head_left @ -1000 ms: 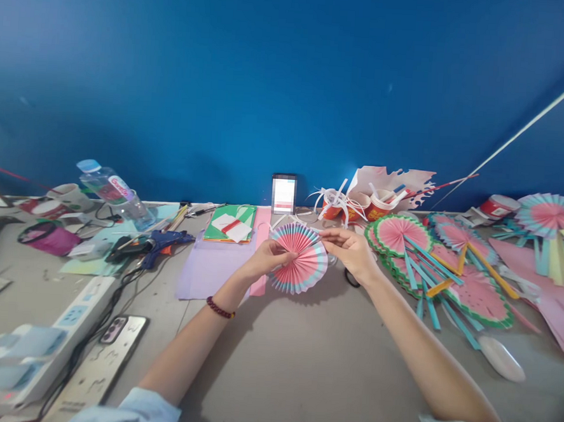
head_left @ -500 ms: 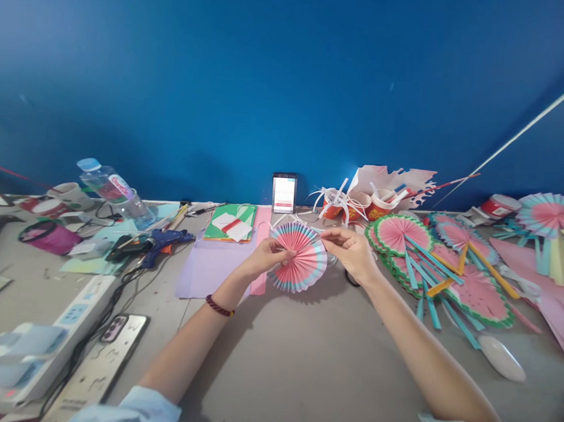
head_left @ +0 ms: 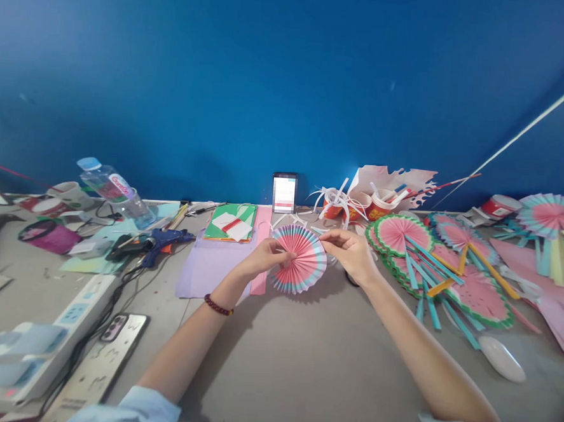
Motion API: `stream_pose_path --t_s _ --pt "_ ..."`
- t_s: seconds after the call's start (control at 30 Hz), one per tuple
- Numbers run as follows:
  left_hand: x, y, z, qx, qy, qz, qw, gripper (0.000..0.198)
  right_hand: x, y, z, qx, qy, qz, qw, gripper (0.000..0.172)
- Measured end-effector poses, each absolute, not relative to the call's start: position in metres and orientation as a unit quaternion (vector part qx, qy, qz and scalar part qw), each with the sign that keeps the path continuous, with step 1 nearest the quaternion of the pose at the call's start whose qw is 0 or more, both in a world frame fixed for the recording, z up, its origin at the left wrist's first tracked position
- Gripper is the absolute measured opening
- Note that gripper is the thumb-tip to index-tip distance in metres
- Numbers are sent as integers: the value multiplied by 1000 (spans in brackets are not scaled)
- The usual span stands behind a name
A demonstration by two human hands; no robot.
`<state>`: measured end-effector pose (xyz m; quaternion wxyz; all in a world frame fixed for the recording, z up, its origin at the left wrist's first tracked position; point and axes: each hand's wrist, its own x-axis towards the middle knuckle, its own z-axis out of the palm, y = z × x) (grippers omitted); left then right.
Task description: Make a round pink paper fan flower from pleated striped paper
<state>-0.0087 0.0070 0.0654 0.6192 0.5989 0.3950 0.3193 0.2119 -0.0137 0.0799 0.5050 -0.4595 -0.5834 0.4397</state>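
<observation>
A round pleated paper fan (head_left: 302, 269), pink with a pale blue and white rim, is held up above the middle of the table. My left hand (head_left: 267, 259) grips it from the left, the thumb pressed near the fan's centre. At the fan's upper right edge, my right hand (head_left: 346, 250) pinches the rim between thumb and fingertips. Behind the fan lie a pink paper strip (head_left: 259, 279) and a purple sheet (head_left: 202, 273), both partly covered by the fan or my left hand.
Finished-looking watermelon paper fans (head_left: 477, 293) and a white computer mouse (head_left: 501, 359) lie right. Red paper cups (head_left: 378, 207) and a phone (head_left: 284, 193) stand against the blue wall. Leftward are a glue gun (head_left: 165, 242), a plastic bottle (head_left: 115, 191), a power strip (head_left: 72, 325) and another phone (head_left: 105, 359).
The fan has tilted very slightly, its top edge dipping a little. Both hands keep their grip and have hardly moved.
</observation>
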Motion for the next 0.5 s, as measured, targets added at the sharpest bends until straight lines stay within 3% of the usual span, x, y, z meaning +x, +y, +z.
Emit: stream_pose_path --t_s 0.5 --pt "-9 8 64 609 393 315 613 27 212 -11 76 -468 -579 442 501 27"
